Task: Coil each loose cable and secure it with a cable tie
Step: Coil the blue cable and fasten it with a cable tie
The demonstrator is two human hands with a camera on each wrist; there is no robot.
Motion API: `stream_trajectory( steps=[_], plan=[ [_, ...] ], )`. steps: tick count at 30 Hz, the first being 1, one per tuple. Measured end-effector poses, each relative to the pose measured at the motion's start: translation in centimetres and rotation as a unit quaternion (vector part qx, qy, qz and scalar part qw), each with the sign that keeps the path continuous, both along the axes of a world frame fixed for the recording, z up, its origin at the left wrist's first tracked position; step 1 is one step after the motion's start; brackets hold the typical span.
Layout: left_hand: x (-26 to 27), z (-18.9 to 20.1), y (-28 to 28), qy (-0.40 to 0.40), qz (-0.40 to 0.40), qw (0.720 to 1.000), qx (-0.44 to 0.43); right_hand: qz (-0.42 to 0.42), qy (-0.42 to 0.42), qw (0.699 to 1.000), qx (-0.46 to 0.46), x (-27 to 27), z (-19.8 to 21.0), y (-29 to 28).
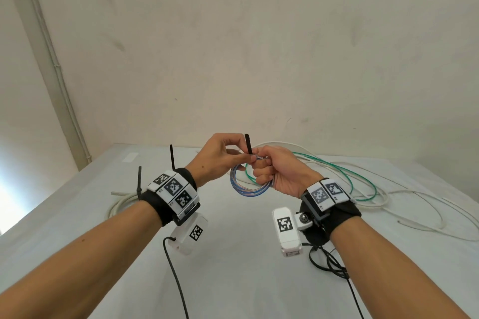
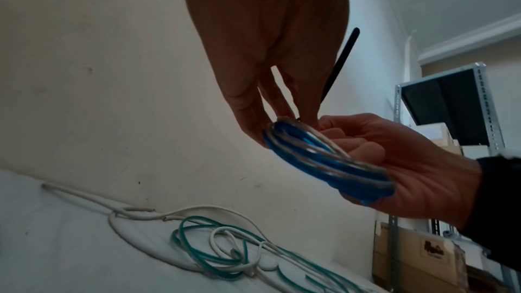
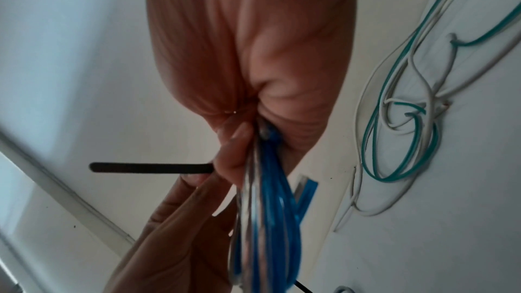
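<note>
The blue-and-clear cable coil [image 1: 250,181] hangs in the air above the middle of the worktop [image 1: 233,267], gripped in the curled right hand [image 1: 274,171]. The left hand [image 1: 220,155] pinches a black cable tie [image 1: 248,146] at the top of the coil. This looks like the tying step; next the tail likely needs threading through its head and pulling snug. Green cable [image 1: 350,176] and white cable [image 1: 388,204] lie loose toward the right edge; a tied white coil [image 1: 119,206] sits near the left.

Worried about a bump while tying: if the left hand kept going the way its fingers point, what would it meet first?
Probably the right hand, right beside the left hand at the blue cable coil and black cable tie; depth is unclear.
</note>
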State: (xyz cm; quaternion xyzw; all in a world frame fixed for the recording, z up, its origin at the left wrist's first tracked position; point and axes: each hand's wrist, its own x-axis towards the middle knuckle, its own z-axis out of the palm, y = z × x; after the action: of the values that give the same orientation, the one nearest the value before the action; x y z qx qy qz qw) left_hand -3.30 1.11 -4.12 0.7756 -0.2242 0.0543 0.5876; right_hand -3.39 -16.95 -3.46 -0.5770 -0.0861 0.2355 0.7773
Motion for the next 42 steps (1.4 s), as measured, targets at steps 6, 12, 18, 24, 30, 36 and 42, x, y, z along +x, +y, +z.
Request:
stream_trajectory(
  steps=[6,12,18,24,30,36,42],
  plan=[
    [0.5,1.0,2.2,0.028,0.018,0.999,-0.018,0.004,-0.025,0.999,-0.035,0.1,-0.2,1.0],
    [0.4,-0.2,4.9,0.102,0.053,0.993,0.000,-0.049,-0.162,0.962,-0.215,0.5,-1.4,1.9],
    [0.8,-1.5,6.3,0.147,0.091,0.975,0.138,-0.048,-0.199,0.906,-0.370,1.2,-3.0,3.0],
    [2.8,-3.3,9.0,0.162,0.191,0.906,0.341,-0.018,-0.155,0.885,-0.438,1.8,-3.4,1.2],
    [3.5,-4.6,10.0,0.175,0.212,0.864,0.421,-0.035,-0.112,0.873,-0.474,3.1,-3.7,-0.9],
    [4.1,-5.0,10.1,0.184,0.225,0.842,0.454,-0.052,-0.114,0.830,-0.543,4.1,-4.6,-2.4],
    [4.1,-3.8,8.6,0.138,0.262,0.849,0.437,-0.023,-0.126,0.787,-0.603,5.2,-5.3,-3.3]
  ],
)
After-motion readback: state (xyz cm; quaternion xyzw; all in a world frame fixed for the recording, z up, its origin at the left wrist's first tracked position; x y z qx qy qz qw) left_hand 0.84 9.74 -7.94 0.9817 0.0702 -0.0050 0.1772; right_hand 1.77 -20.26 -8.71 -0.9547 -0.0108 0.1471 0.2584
